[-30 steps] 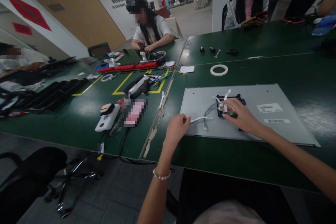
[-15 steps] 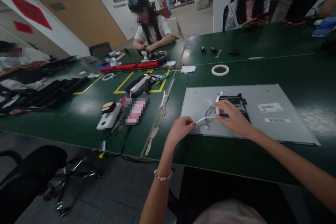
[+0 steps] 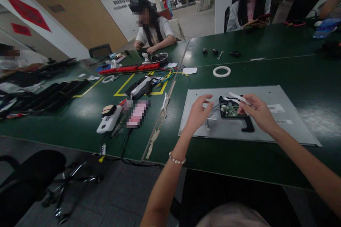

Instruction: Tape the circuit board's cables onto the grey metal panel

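A flat silver-grey panel (image 3: 282,131) lies on the table in front of me. A green circuit board (image 3: 229,110) sits in a black bracket (image 3: 249,126) on it. Thin grey cables (image 3: 214,111) run out to the board's left. My right hand (image 3: 257,110) is over the board's right side, its fingers closed on white tape strips (image 3: 236,95) whose loose ends reach left over the board. Beside the cables, my left hand (image 3: 199,110) is raised with thumb and fingers curved and apart; I see nothing between them.
A tape roll (image 3: 222,72), a small wrench (image 3: 220,55) and small black parts lie beyond the panel. Left of the table seam are a phone (image 3: 137,114), a white device (image 3: 109,120) and a black box (image 3: 140,88). Across the table a person (image 3: 154,32) works; another holds a phone.
My left hand has let go of the tape strip and moved up and right. My right hand has moved right with the strips, uncovering more of the circuit board.
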Tool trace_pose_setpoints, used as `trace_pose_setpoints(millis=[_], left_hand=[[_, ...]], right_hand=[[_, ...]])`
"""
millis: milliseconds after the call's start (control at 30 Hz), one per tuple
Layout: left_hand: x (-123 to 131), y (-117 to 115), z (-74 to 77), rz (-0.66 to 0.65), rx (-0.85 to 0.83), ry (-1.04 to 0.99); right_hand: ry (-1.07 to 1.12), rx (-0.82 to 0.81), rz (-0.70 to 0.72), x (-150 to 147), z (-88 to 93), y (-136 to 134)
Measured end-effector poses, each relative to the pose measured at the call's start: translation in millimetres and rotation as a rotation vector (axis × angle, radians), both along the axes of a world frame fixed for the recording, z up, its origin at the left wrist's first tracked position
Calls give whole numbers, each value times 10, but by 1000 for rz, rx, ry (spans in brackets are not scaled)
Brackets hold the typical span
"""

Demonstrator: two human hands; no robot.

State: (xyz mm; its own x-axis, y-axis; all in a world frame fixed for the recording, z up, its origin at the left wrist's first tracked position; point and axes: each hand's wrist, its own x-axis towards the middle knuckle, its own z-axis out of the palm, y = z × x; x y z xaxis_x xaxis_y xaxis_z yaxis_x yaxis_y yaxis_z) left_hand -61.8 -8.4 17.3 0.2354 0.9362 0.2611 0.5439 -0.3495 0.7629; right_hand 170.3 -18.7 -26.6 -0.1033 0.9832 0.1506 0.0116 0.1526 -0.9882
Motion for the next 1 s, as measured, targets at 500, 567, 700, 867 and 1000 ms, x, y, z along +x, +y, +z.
trace_pose_setpoints(millis=[500,567,700,867,1000], left_hand=[[641,765,-190,-373,-445,-199],[712,878,-228,-314,-328,-133],[866,1073,-312,-244,-95,46],[1018,1143,-385,-203,43,138],[1099,1125,-458,-141,51,205]], right_hand=[[10,-78,-86,187,-27,76],[-33,-105,-137,209,-84,125],[-130,-155,-278,259,-207,227],[-204,-174,-382,308,-325,325],[-328,-171,-420,303,-374,360]])
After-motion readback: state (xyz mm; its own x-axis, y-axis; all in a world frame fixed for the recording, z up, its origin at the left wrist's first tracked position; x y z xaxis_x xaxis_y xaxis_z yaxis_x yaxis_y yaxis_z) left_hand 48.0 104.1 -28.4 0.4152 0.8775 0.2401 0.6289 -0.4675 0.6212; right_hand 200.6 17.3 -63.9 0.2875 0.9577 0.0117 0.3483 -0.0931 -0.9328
